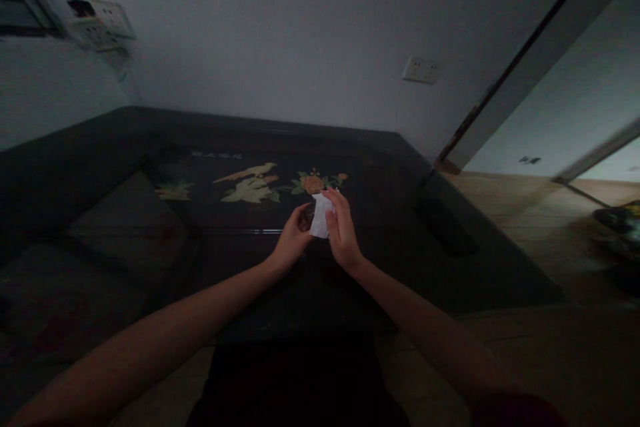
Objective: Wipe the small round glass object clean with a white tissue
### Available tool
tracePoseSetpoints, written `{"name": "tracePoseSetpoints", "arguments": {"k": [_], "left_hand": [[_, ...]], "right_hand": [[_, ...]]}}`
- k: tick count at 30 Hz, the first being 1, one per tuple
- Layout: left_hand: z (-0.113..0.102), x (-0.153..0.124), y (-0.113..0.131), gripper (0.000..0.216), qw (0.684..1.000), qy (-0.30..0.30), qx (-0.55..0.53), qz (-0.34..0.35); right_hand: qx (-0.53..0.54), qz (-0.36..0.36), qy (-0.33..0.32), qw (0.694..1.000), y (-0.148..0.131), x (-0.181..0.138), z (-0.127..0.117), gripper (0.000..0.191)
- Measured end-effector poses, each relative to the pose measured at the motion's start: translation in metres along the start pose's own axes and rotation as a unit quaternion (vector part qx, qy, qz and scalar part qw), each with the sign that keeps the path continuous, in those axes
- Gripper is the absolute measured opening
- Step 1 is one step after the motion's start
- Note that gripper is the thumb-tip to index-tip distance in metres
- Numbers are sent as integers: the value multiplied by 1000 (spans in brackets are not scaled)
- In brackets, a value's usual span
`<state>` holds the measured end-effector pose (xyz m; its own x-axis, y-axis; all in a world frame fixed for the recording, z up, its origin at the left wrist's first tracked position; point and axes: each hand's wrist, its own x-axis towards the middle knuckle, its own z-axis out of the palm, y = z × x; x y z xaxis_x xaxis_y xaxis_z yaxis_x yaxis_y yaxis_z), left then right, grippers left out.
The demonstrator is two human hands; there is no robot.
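Observation:
A white sheet of paper or tissue (319, 217) is in my right hand (343, 228), whose fingers press it from the right and over its top. My left hand (294, 237) is curled just left of the sheet, thumb and fingers bent round a small dark, perhaps see-through thing (306, 219). In this dim light its kind cannot be made out. Both hands are close together above the near middle of a dark, glossy table (280, 280). Behind them, the tabletop bears a picture of a bird (250, 173) and an orange flower (313, 184).
A dark flat oblong thing (446, 227) lies on the table to the right. The white wall (280, 47) meets the table's far edge and carries sockets (421, 70). Wooden floor (500, 207) shows on the right, with a dark cluttered heap (620, 227) at the edge.

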<state>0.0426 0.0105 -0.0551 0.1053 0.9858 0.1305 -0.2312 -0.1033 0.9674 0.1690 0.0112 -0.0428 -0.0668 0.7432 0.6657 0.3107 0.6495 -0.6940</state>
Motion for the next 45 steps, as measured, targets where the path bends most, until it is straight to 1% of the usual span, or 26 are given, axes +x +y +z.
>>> {"name": "tracePoseSetpoints", "arguments": {"k": [2,5,7,10,11,12,13,15,17,19,20,22,25,27,28,30,31,34,35,36,37,38,39,42,43,45], "left_hand": [[1,-2,2,60,1000,-16,4,1],[3,-4,6,62,999,-44,5,-10],[4,-5,7,65,998,-64,13,-11],[3,-6,10,70,995,-90,44,27],[3,-6,11,72,993,-96,56,42],[2,-6,12,72,991,-100,66,52],[2,-6,12,73,991,-102,72,57],[2,-7,13,72,991,-99,69,56],[2,-6,12,71,994,-91,53,44],[3,-5,10,69,996,-75,31,27],[3,-5,9,69,997,-66,21,18],[4,-3,6,67,999,-53,7,2],[3,-3,4,62,999,-47,0,-10],[3,-3,4,62,999,-51,1,-15],[3,-3,4,63,998,-56,4,-14],[2,-4,4,68,997,-70,25,-1],[2,-4,4,71,996,-74,43,13],[-1,-4,5,78,990,-70,104,65],[-1,-4,6,79,988,-68,115,74],[-1,-4,6,80,988,-67,118,77],[-1,-3,6,79,989,-68,111,73],[-1,-3,6,79,991,-71,96,62],[0,-3,6,77,993,-73,75,47],[4,-3,5,71,998,-68,8,-1],[5,-3,5,69,998,-62,-7,-13],[6,-3,4,63,998,-49,-23,-26]], "right_hand": [[33,18,17,999,-1,3,-2,35],[132,105,57,984,4,10,-4,35],[220,186,73,955,12,13,-5,34],[340,303,81,886,22,15,-4,35],[362,324,85,870,24,14,-4,36],[371,330,90,863,24,13,-4,37],[367,321,94,868,22,12,-5,37],[323,266,98,903,15,9,-6,38],[246,180,86,949,5,6,-9,37],[150,90,58,983,-4,4,-12,36],[105,52,43,992,-8,3,-14,36],[35,0,14,999,-13,3,-14,35],[4,-12,-1,1000,-14,4,-14,34],[38,19,19,999,-10,6,-12,34],[68,50,35,996,-6,7,-12,34],[147,138,69,977,3,10,-10,34],[191,190,83,959,8,10,-9,33],[317,333,124,879,22,11,-5,28],[345,361,132,857,24,11,-4,28],[360,374,136,844,25,11,-3,28],[362,372,140,843,24,11,-2,29],[350,355,139,856,23,10,-2,30],[324,324,133,879,20,9,-2,32],[191,178,86,961,7,6,-6,37],[143,130,73,978,3,5,-7,37],[60,49,46,996,-5,3,-9,35]]}}
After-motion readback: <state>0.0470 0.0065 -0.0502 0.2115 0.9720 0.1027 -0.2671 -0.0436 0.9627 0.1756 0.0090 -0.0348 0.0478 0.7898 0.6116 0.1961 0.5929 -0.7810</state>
